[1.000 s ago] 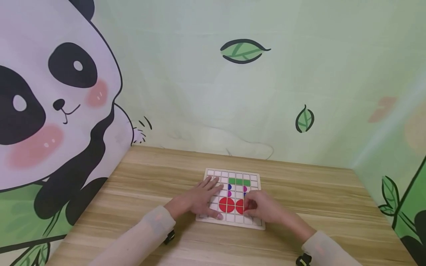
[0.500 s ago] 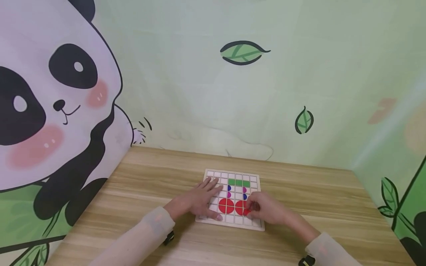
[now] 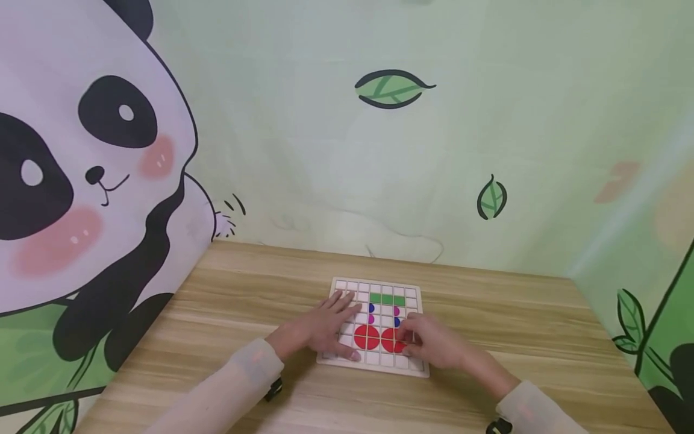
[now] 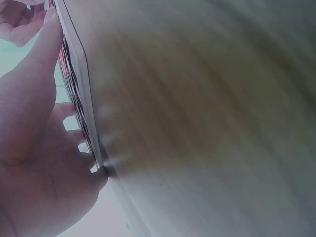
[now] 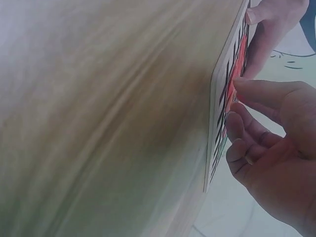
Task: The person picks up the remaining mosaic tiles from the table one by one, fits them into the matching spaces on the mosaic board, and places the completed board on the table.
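Note:
A white square grid board (image 3: 387, 360) lies on the wooden table. My left hand (image 3: 328, 325) rests on its left side, fingers spread and straight, thumb at the near edge. On the board are a green bar (image 3: 387, 299), small blue half-circles (image 3: 397, 323) and pink half-circles (image 3: 396, 311), and two red circles made of tiles. The left red circle (image 3: 360, 333) shows whole. My right hand (image 3: 434, 342) covers part of the right red circle (image 3: 388, 336). In the right wrist view its thumb and index finger pinch a red tile (image 5: 239, 98) right at the board's surface; the other fingers are curled.
The wooden table (image 3: 260, 283) extends around the board on all sides. Behind it hangs a pale green cloth backdrop (image 3: 303, 150) with printed leaves and a large panda (image 3: 173, 223) at the left. Dark wrist straps show at both cuffs.
My right hand has shifted slightly right and more of the right red circle and the blue half-circle above it now shows. The left hand stays in place on the board.

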Motion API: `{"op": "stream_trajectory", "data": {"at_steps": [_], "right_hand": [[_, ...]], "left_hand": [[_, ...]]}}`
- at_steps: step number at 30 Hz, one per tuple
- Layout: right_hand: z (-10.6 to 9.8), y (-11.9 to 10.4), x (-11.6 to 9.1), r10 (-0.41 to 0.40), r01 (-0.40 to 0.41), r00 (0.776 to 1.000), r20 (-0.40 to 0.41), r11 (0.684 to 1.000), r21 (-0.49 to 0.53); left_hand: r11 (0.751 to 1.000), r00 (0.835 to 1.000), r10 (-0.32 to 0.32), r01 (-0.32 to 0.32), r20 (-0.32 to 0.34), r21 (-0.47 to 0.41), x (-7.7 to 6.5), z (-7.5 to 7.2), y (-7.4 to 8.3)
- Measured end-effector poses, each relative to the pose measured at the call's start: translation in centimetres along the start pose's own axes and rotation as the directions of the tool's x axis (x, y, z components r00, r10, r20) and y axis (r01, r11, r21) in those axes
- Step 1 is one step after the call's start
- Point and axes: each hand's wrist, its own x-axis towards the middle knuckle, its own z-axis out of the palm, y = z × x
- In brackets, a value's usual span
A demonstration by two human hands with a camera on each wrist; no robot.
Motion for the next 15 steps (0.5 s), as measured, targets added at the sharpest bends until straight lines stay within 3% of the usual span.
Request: {"op": "stream_trajectory", "data": {"at_steps": [15], "right_hand": [[0.24,0.22,0.07,0.007,-0.009,0.999,0.036,0.999,0.042]], "left_hand": [[1.0,1.0,0.004,-0.004,0.0,0.005,0.1,0.11,-0.27]]}}
